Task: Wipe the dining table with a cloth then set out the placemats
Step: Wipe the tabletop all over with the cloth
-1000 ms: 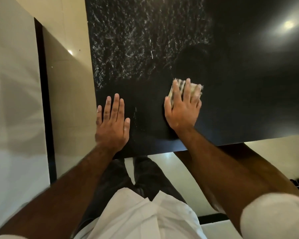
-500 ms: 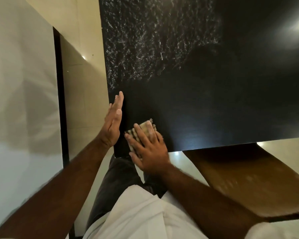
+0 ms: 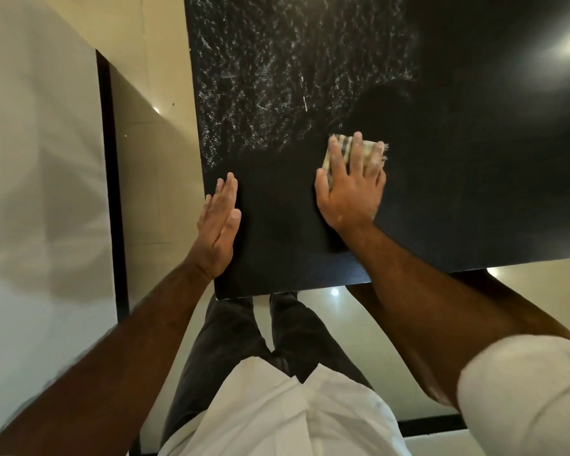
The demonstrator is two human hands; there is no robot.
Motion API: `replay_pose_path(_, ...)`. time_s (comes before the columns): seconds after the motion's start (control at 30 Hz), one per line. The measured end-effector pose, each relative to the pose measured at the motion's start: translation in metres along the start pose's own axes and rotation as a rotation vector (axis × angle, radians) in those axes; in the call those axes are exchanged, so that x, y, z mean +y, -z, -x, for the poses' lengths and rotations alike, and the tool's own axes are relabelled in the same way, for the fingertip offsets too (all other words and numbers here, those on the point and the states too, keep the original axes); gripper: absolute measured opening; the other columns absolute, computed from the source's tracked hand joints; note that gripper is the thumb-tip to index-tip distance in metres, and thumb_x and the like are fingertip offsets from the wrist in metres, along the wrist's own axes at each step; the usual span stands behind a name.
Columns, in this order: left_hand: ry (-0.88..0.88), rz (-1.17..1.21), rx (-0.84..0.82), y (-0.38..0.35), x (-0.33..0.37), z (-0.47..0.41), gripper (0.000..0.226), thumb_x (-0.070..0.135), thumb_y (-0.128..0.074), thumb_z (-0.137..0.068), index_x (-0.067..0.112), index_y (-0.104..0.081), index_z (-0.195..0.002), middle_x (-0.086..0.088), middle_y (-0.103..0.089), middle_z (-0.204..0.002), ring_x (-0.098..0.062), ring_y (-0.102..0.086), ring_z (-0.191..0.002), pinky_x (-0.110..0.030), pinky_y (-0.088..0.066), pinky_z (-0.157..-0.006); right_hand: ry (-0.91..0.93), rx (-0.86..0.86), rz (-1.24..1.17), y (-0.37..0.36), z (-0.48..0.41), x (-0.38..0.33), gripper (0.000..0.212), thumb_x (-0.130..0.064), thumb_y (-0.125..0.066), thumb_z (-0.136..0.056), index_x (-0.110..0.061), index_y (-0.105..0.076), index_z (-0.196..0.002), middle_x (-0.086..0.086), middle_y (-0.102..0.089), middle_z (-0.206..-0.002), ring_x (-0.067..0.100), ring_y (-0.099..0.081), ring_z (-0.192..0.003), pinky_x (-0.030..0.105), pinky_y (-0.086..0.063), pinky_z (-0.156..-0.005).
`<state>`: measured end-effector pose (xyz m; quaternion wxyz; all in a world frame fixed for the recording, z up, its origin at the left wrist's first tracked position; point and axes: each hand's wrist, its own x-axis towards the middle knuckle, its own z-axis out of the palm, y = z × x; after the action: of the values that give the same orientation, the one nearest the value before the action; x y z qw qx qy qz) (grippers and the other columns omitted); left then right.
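While my right hand [image 3: 349,195] lies flat on the folded cloth [image 3: 344,148], its fingers are straight and a little spread, pressing the cloth down onto the dining table [image 3: 458,209]. The cloth is a small pale checked pad with frayed threads along its right side. It sits inward from the table's near edge, some way right of the near-left corner. The tabletop is a dark, matt slab with a straight near edge and a square corner. Whitish speckled streaks [image 3: 277,93] cover its far left part, just beyond the cloth. My left hand [image 3: 218,225] stands on its side at the table's left edge near that corner, fingers straight and close together, holding nothing. Whether it actually presses the edge I cannot tell. Glossy cream floor tiles [image 3: 152,179] show below, beside my white shirt [image 3: 277,406].
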<state>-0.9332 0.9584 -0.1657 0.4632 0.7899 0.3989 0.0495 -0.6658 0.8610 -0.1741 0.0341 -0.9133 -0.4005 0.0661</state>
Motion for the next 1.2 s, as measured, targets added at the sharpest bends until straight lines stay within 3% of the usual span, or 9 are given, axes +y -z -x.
replay_pose_path(0.17, 0.005, -0.089, 0.012, -0.006, 0.007, -0.002, 0.069, 0.044, -0.019, -0.115, 0.019, -0.007, -0.179, 0.007, 0.002, -0.187, -0.005, 0.010, -0.171, -0.027, 0.012, -0.135, 0.211, -0.033, -0.051, -0.002, 0.025, -0.048, 0.070, -0.062, -0.041, -0.110, -0.038, -0.031, -0.175, 0.009, -0.020, -0.185, 0.049, -0.014, -0.169, 0.062, -0.030, -0.125)
replay_pose_path(0.4, -0.039, -0.305, 0.059, -0.015, 0.007, -0.002, 0.070, 0.044, -0.019, -0.116, 0.014, -0.007, -0.178, 0.002, 0.005, -0.187, -0.013, 0.010, -0.172, -0.045, 0.005, -0.140, 0.475, -0.189, -0.115, -0.004, 0.133, -0.015, 0.074, -0.065, -0.049, -0.107, -0.044, -0.029, -0.175, 0.002, -0.012, -0.187, 0.041, -0.007, -0.172, 0.059, -0.026, -0.130)
replay_pose_path(0.5, -0.019, -0.419, 0.102, -0.023, 0.007, -0.003, 0.071, 0.044, -0.023, -0.115, 0.014, -0.008, -0.178, -0.001, 0.004, -0.187, -0.016, 0.008, -0.173, -0.051, -0.002, -0.140, 0.419, -0.221, -0.062, 0.001, 0.131, 0.028, 0.077, -0.068, -0.049, -0.106, -0.045, -0.024, -0.175, 0.000, -0.007, -0.188, 0.043, -0.012, -0.171, 0.062, -0.032, -0.127)
replay_pose_path(0.67, -0.005, -0.526, 0.139, -0.029, 0.008, -0.004, 0.074, 0.046, -0.025, -0.114, 0.011, -0.013, -0.177, -0.005, 0.001, -0.187, -0.022, 0.005, -0.173, -0.053, -0.005, -0.140, 0.119, -0.133, 0.052, 0.014, 0.064, 0.075, 0.076, -0.067, -0.042, -0.108, -0.043, -0.018, -0.176, 0.006, -0.009, -0.187, 0.045, -0.007, -0.171, 0.062, -0.034, -0.125)
replay_pose_path(0.87, 0.017, -0.588, 0.126, -0.032, 0.009, -0.005, 0.076, 0.047, -0.028, -0.113, 0.010, -0.013, -0.177, -0.007, 0.002, -0.187, -0.024, 0.005, -0.173, -0.054, -0.005, -0.140, -0.038, 0.024, 0.034, 0.007, -0.012, 0.030, 0.068, -0.060, -0.040, -0.110, -0.037, -0.034, -0.174, 0.010, -0.025, -0.184, 0.051, -0.017, -0.168, 0.062, -0.036, -0.123)
replay_pose_path(0.97, 0.034, -0.639, 0.107, -0.033, 0.011, -0.006, 0.078, 0.048, -0.029, -0.112, 0.010, -0.009, -0.177, -0.008, 0.006, -0.187, -0.026, 0.007, -0.173, -0.054, -0.004, -0.140, 0.053, 0.055, -0.011, 0.004, -0.012, -0.009, 0.068, -0.060, -0.041, -0.110, -0.036, -0.037, -0.173, 0.010, -0.026, -0.183, 0.050, -0.018, -0.168, 0.061, -0.035, -0.123)
replay_pose_path(1.07, 0.012, -0.721, 0.077, -0.034, 0.016, -0.011, 0.081, 0.048, -0.030, -0.112, 0.009, -0.003, -0.177, -0.011, 0.011, -0.186, -0.029, 0.010, -0.173, -0.056, -0.005, -0.140, 0.235, -0.032, -0.059, 0.002, 0.021, -0.034, 0.070, -0.062, -0.041, -0.110, -0.038, -0.031, -0.175, 0.009, -0.017, -0.186, 0.047, -0.011, -0.170, 0.060, -0.029, -0.127)
replay_pose_path(1.2, -0.081, -0.764, 0.041, -0.033, 0.026, -0.037, 0.081, 0.048, -0.030, -0.112, 0.008, -0.001, -0.177, -0.011, 0.012, -0.186, -0.030, 0.009, -0.173, -0.056, -0.009, -0.140, 0.341, -0.128, -0.078, -0.001, 0.062, -0.016, 0.075, -0.068, -0.044, -0.108, -0.042, -0.025, -0.176, 0.003, -0.008, -0.188, 0.042, -0.005, -0.172, 0.059, -0.028, -0.129)
